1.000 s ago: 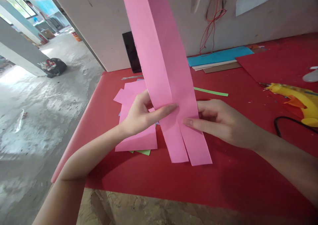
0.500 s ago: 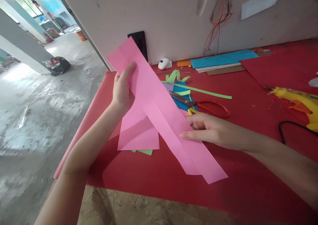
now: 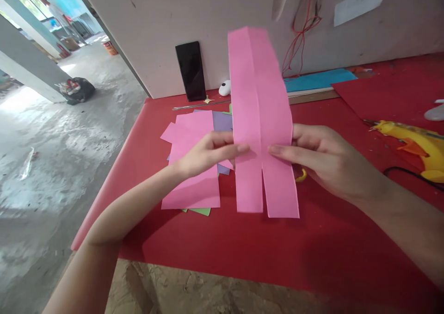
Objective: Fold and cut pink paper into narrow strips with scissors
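Both hands pinched on one pink sheet (image 3: 258,92), held up in front of the person, above the table. Left hand (image 3: 208,154): thumb flat on the near face of the sheet's left half, tip just short of the centre crease, other fingers mostly hidden behind the left edge. Right hand (image 3: 329,159): mirror grip, thumb on the right half, tip just right of the crease, fingers curled behind the right edge. Hands are apart, thumb tips near each other with the crease between them; neither hand is spread. Sheet stands roughly upright, most of its length above the thumbs. Crease runs down from the top edge; below the thumbs the sheet is slit to the bottom edge, leaving two legs with a narrow gap. Below and behind the left hand: pink paper pile (image 3: 190,187) on the red table (image 3: 256,249), purple paper (image 3: 224,120) and green paper (image 3: 201,211) poking out from under it. Beyond the left hand, black phone (image 3: 190,71) leaning on the wall. Just under the right hand's fingers, a yellow bit (image 3: 302,175), mostly hidden. Well right of the right hand, yellow glue gun (image 3: 412,140).
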Tool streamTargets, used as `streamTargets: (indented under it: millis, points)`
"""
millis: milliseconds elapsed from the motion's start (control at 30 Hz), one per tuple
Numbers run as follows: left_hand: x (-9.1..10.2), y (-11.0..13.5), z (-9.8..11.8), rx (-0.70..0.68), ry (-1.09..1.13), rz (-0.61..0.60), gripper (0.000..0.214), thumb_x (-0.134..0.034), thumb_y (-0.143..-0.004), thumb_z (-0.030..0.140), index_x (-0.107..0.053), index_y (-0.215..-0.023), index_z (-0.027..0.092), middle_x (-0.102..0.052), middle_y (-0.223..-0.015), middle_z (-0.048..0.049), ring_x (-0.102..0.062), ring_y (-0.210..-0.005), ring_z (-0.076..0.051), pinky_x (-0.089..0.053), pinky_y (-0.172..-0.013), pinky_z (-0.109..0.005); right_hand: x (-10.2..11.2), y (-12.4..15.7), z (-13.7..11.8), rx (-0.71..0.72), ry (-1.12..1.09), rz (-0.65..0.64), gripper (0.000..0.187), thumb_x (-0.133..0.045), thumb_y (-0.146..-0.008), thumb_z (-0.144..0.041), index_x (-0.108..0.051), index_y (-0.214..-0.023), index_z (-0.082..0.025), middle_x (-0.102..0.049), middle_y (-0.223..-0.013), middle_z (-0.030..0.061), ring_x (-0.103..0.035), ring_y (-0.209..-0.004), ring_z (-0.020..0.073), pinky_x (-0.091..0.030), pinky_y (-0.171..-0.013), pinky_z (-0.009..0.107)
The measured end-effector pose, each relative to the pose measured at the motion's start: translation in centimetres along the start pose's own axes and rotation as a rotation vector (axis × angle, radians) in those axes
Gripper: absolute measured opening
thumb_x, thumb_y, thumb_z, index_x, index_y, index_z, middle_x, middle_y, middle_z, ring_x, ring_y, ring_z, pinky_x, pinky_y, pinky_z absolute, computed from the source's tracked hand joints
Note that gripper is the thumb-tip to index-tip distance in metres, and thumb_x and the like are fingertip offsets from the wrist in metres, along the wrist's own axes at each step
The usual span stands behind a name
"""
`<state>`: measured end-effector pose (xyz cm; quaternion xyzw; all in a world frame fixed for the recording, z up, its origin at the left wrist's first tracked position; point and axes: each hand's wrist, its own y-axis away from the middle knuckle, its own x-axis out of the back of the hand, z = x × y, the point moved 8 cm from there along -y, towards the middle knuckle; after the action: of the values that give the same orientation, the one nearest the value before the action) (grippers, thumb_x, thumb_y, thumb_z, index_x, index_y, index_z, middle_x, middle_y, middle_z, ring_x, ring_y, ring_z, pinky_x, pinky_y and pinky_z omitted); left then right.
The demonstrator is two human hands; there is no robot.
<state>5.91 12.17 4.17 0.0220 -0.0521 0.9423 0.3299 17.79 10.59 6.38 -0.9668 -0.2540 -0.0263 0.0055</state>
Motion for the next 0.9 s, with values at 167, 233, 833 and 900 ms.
streamTargets:
  millis: [167, 233, 833, 900]
  points:
    - [-1.5, 0.9, 1.3, -0.056, -0.172, 0.018, 0.046, -0.057, -0.09, 0.047, -0.049, -0.058, 0.016, -0.045, -0.056, 0.0035, -0.042, -0.052, -0.006, -0.035, -0.047, -0.021, -0.9, -0.2, -0.3, 0.05, 0.034, -0.075, 0.022, -0.071, -0.077, -0.038, -0.062, -0.072, -0.019, -0.058, -0.067, -0.001, -0.052, -0.057, 0.0092, -0.042, -0.05, 0.022]
    - [-1.7, 0.9, 1.9, -0.098, -0.226, 0.021, 0.048, -0.055, -0.092, 0.045, -0.044, -0.055, 0.016, -0.042, -0.052, 0.0042, -0.038, -0.048, -0.005, -0.031, -0.043, -0.02, -0.8, -0.2, -0.1, 0.038, 0.125, -0.072, 0.03, -0.07, -0.078, -0.047, -0.061, -0.07, -0.018, -0.055, -0.063, -0.0008, -0.048, -0.054, 0.0087, -0.039, -0.046, 0.022]
    - [-3.2, 1.4, 3.6, -0.205, -0.306, -0.071, 0.045, -0.052, -0.093, 0.025, -0.04, -0.05, 0.017, -0.039, -0.043, 0.0057, -0.036, -0.041, -0.003, -0.028, -0.038, -0.017, -2.1, 0.0, -0.1, 0.069, 0.152, -0.316, 0.045, -0.06, -0.085, -0.052, -0.045, -0.057, -0.019, -0.034, -0.048, -0.0073, -0.032, -0.041, 0.0039, -0.024, -0.036, 0.019]
    - [-3.0, 1.4, 3.7, -0.182, -0.282, -0.018, 0.046, -0.053, -0.093, 0.026, -0.039, -0.05, 0.016, -0.039, -0.045, 0.0055, -0.036, -0.043, -0.003, -0.028, -0.039, -0.017, -1.7, 0.0, 0.2, 0.035, 0.181, -0.319, 0.032, -0.061, -0.084, -0.041, -0.053, -0.063, -0.018, -0.039, -0.052, -0.0057, -0.037, -0.045, 0.0052, -0.03, -0.039, 0.019]
